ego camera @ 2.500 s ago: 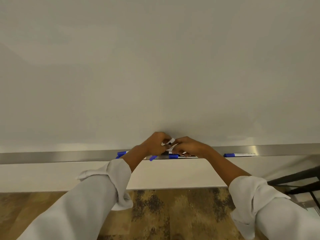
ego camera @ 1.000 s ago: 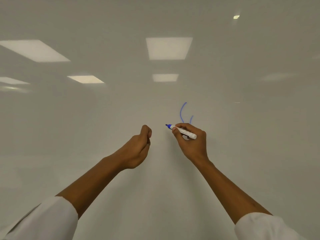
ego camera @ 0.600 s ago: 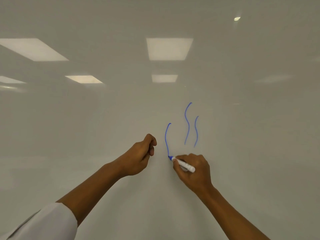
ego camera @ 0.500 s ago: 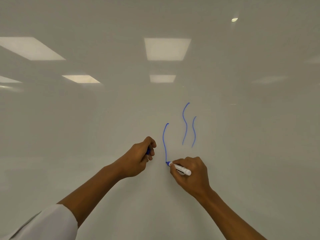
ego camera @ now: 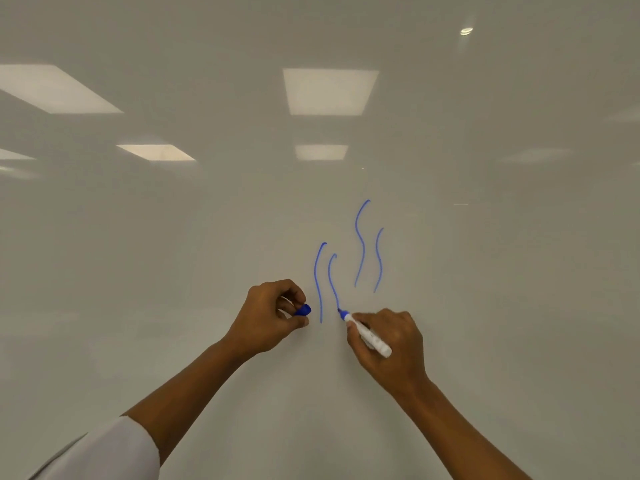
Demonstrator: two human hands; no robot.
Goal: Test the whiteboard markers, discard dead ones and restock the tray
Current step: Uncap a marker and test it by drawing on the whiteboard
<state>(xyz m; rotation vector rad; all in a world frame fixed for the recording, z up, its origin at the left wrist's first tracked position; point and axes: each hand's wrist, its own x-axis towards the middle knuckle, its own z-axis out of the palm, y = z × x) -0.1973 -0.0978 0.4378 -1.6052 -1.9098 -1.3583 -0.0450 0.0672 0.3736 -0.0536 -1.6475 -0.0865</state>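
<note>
Marker point(ego camera: 367, 335) at lower centre, pinched in the right hand point(ego camera: 391, 348), tip on the whiteboard point(ego camera: 173, 271) ending a blue stroke point(ego camera: 332, 282); barrel print unreadable. Left hand point(ego camera: 270, 317) pinches the blue cap point(ego camera: 303, 310).

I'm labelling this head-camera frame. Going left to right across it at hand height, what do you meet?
White sleeve → left hand → blue cap → blue marker → right hand.

A white sleeve point(ego camera: 104, 452) shows at the lower left.
</note>
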